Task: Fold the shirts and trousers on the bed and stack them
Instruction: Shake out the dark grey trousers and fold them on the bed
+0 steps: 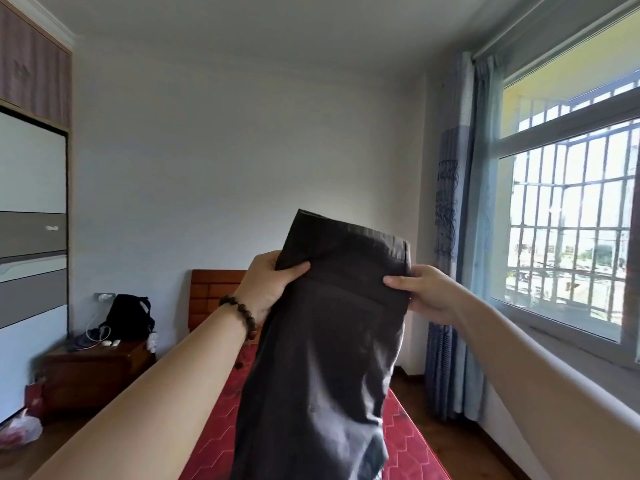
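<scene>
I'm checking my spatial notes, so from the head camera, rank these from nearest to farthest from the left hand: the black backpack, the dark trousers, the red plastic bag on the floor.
1. Dark trousers: gripped by the left hand, at center.
2. Black backpack: on the bedside cabinet, to the left.
3. Red plastic bag: on the floor, far lower left.

1. Both arms are bare and stretch forward and upward from the lower corners of the view, hands raised side by side at the same height.
2. The left hand (265, 289) has its thumb laid across the near face of the dark trousers (322, 341), the other fingers hidden behind the cloth; its grip pinches the left edge near the top.
3. A string of brown beads (242, 315) circles the left wrist.
4. The right hand (424, 294) pinches the right edge, thumb in front pointing left, fingers curled behind.
</scene>
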{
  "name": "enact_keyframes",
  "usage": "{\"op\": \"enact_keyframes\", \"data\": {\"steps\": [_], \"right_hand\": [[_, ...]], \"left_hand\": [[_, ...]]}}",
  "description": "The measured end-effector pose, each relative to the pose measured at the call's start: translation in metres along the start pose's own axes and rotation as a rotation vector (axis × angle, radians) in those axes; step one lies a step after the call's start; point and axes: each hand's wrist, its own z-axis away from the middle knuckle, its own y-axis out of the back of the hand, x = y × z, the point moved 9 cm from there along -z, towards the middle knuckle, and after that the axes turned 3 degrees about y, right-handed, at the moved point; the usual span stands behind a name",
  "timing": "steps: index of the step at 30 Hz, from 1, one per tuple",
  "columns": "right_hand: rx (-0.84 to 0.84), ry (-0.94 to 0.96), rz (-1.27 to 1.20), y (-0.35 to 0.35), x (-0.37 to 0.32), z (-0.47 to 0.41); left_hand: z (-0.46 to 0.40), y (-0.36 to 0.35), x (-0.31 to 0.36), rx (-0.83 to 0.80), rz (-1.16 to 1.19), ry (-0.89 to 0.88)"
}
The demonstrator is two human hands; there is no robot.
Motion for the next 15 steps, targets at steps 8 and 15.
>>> {"op": "enact_keyframes", "data": {"steps": [8,15], "right_hand": [[0.007,-0.046,-0.032,-0.009,0.037,0.029],[0.077,0.07,-0.058,-0.017,0.031,0.038]], "left_hand": [[0.014,-0.012,-0.02,-0.115,-0.028,0.142],[0.04,-0.003,-0.026,-0.056,0.07,0.19]]}}
